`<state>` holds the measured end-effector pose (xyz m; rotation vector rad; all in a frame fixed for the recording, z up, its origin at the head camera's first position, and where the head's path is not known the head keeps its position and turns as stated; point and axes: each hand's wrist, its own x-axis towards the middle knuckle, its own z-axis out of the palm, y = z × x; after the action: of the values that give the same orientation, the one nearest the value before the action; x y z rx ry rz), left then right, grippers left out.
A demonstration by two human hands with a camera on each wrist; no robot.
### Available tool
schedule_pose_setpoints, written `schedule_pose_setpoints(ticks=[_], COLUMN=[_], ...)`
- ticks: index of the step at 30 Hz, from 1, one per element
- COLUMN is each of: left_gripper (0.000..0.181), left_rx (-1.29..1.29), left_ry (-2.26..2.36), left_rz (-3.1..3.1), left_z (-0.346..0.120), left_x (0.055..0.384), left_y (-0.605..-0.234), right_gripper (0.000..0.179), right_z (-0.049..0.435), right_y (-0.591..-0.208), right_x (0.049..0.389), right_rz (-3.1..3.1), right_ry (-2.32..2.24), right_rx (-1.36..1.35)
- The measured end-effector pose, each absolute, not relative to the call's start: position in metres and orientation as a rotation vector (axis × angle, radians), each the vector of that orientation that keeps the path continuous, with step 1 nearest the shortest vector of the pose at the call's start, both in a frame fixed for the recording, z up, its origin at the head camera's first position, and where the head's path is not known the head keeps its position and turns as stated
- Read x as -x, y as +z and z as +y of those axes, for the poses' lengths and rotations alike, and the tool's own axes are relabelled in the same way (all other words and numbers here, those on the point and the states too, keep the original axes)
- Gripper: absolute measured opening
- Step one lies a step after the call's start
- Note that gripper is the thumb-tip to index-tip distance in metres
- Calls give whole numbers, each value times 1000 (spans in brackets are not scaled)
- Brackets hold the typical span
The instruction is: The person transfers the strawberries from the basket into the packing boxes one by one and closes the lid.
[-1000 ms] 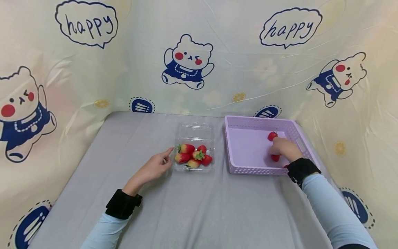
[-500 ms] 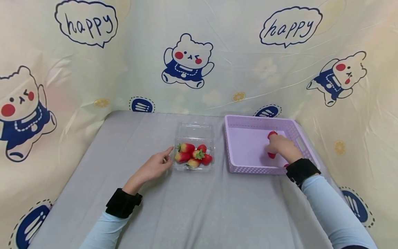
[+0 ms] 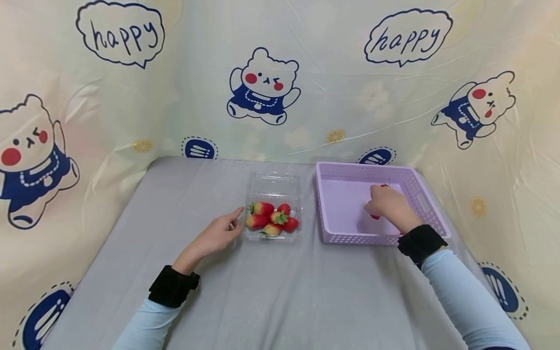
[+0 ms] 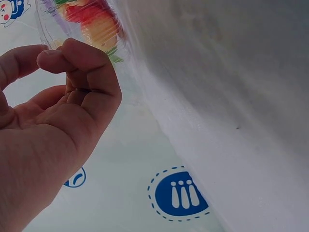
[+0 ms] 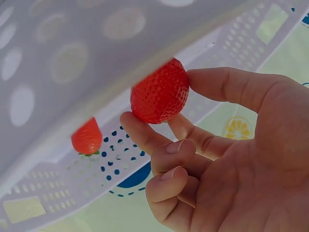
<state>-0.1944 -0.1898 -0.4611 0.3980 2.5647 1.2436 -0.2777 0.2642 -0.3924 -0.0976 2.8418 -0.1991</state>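
In the head view my right hand (image 3: 391,206) is inside a purple plastic basket (image 3: 345,239). It pinches a red strawberry (image 5: 161,92) between thumb and fingertips, plain in the right wrist view. Another strawberry (image 3: 385,185) in the basket shows just beyond the hand, mostly covered by it. My left hand (image 3: 218,233) lies left of a clear plastic clamshell box (image 3: 273,238), with one finger reaching to the box's left edge. Several strawberries (image 3: 257,222) lie inside. The left wrist view shows the left hand (image 4: 82,92) beside the box (image 4: 43,24), fingers loosely bent.
A grey cloth covers the table (image 3: 245,301). The box's lid (image 3: 274,183) is raised behind its tray. Behind and beside the table hangs a patterned curtain (image 3: 197,97) with printed bears.
My right hand has moved left and slightly away from me inside the basket, carrying the strawberry. My left hand and the box have stayed in place.
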Motion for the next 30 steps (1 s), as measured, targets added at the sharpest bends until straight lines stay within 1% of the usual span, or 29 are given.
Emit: schedule_pose_setpoints(ticks=[10,21,30], left_gripper=[60,60,60], left_rx=[-403,-408,-402], left_ry=[1250,1261,1257], left_rz=[2558,2557,2570], left_z=[-191,-189,-189], left_x=[194,193,193], left_y=[-459,-457,-459], right_gripper=[21,26,29], right_z=[248,233,224], right_y=[-384,-374,-371], right_x=[269,257,250], right_rz=[2923,2948,2946], right_ry=[-132,-194,-214], right_rx=[168,250,261])
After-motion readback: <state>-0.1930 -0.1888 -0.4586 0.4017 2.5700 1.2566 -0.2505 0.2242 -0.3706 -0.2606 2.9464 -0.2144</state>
